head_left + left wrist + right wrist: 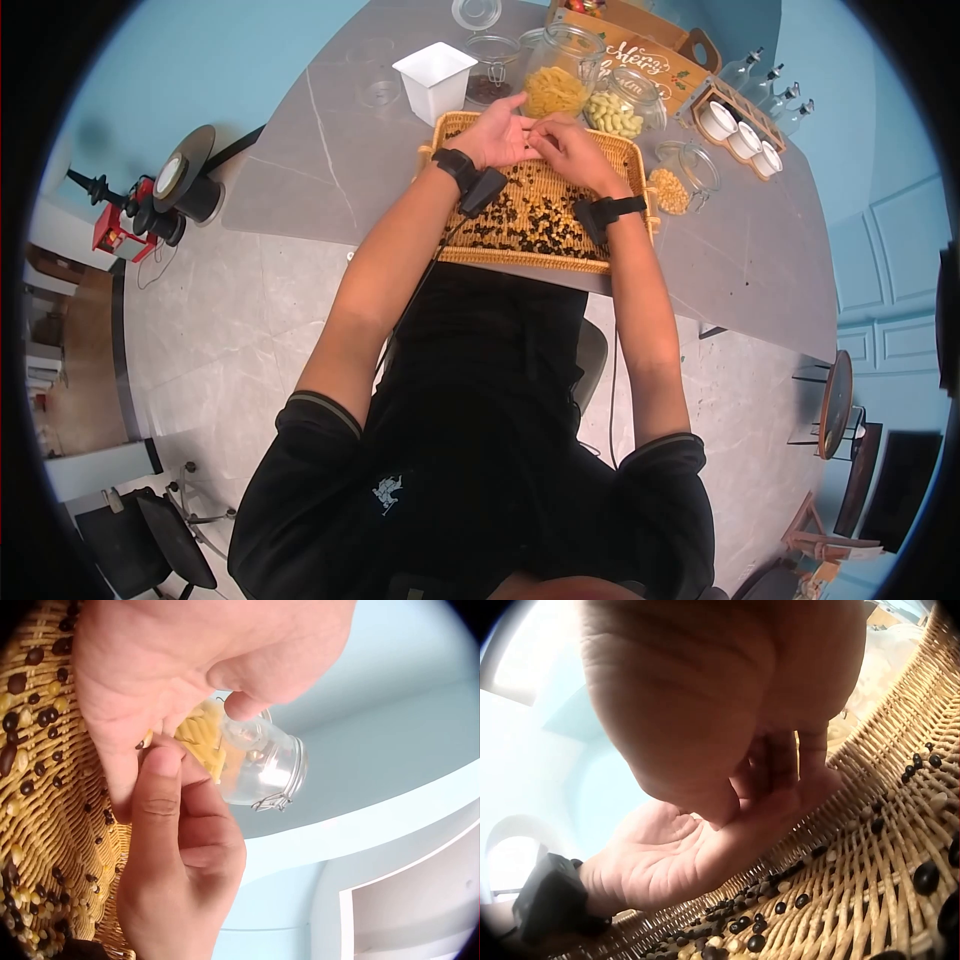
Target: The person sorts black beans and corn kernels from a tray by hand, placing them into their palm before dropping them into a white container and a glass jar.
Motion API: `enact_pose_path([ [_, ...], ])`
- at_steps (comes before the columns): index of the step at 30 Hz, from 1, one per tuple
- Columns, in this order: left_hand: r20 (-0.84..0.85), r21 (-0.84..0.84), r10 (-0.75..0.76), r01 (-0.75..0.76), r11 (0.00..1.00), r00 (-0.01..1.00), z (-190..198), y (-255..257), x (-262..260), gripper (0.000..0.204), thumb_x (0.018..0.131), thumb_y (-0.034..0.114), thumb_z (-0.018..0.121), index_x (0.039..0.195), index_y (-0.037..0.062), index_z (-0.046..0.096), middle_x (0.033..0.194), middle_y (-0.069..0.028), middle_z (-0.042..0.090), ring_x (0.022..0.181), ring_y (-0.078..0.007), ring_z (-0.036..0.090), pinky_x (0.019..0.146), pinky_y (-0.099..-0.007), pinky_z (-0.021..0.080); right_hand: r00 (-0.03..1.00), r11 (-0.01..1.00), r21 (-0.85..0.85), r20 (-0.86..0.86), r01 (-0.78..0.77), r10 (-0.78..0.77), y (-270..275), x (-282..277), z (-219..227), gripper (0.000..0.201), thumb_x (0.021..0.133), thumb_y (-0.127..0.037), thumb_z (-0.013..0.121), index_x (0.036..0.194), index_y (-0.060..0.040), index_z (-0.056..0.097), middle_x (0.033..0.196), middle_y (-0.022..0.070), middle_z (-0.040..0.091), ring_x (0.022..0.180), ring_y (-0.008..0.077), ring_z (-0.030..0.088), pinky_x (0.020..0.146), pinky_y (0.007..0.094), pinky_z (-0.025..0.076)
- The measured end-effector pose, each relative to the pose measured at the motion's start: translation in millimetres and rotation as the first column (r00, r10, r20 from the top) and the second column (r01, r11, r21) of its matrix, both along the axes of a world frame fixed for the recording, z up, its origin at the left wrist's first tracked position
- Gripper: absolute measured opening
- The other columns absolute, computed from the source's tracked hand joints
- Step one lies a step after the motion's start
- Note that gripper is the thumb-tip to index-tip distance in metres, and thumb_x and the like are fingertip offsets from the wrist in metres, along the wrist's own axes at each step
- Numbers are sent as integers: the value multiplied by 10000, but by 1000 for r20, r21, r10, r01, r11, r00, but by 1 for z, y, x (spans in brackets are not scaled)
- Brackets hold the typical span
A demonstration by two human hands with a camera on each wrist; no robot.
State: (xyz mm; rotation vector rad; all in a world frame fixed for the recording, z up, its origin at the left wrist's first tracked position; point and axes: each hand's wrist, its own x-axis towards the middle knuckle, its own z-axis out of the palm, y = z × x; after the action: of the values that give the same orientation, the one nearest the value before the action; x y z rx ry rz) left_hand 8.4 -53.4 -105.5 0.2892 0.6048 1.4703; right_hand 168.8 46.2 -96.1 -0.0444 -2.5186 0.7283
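Note:
Over the far part of a shallow wicker basket [560, 262], my left hand [500, 135] is turned palm up with its fingers extended. My right hand [570, 150] reaches down to it, thumb and forefinger drawn together at the left fingers. A small pale-and-dark bean [147, 740] shows right at the right thumb's tip; the forefinger's tip is hidden. Black beans [756, 943] and pale yellow kernels [46, 906] lie scattered over the woven bottom, thickest along the near side.
Behind the basket stand a white square container [435, 80], a jar of pasta [553, 92], a jar of pale green-yellow pieces [615, 115] and a jar of dark bits [489, 88]. A tipped jar of yellow kernels [670, 190] lies right. Three white cups [745, 140] sit in a rack.

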Motion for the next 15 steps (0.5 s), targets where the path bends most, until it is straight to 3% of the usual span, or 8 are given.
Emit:
enact_pose_path([
  [3,-28,-29,40,-40,999,999,7,-4,6,747,1088,466,370,1388,-218,365,1326,-309,556,1262,-369,583,1132,-468,461,999,966,-255,2,34,-35,5,-2,-4,190,985,-180,659,1048,-4,690,935,87,678,870,199,611,784,311,498],
  [5,-43,-21,21,-22,1000,999,8,-5,6,754,1088,476,354,1377,-220,371,1331,-315,552,1284,-392,565,1140,-482,451,998,867,-494,-1,60,-70,6,-2,-1,197,1005,-196,646,1075,-17,687,952,59,687,861,161,605,778,286,497],
  [8,-66,-19,-9,8,1000,998,7,-5,5,773,1088,497,324,1361,-223,381,1334,-325,548,1301,-418,548,1140,-492,448,997,754,-656,-74,-28,-28,9,0,10,200,1034,-201,616,1097,-24,685,988,34,697,859,114,601,763,246,499],
  [11,-67,13,-6,7,1000,998,0,-6,11,796,1086,519,296,1350,-226,391,1329,-331,550,1299,-432,547,1138,-491,451,990,541,-831,-138,-125,17,9,1,14,209,1051,-178,584,1116,1,668,1027,60,701,882,122,620,765,237,513],
  [15,-76,-15,7,-8,1000,997,3,-2,7,843,1078,560,295,1363,-228,387,1340,-332,541,1305,-403,546,1132,-476,458,955,308,-904,-283,-296,86,5,1,20,203,1065,-135,541,1162,22,626,1060,88,691,916,138,634,800,250,525],
])
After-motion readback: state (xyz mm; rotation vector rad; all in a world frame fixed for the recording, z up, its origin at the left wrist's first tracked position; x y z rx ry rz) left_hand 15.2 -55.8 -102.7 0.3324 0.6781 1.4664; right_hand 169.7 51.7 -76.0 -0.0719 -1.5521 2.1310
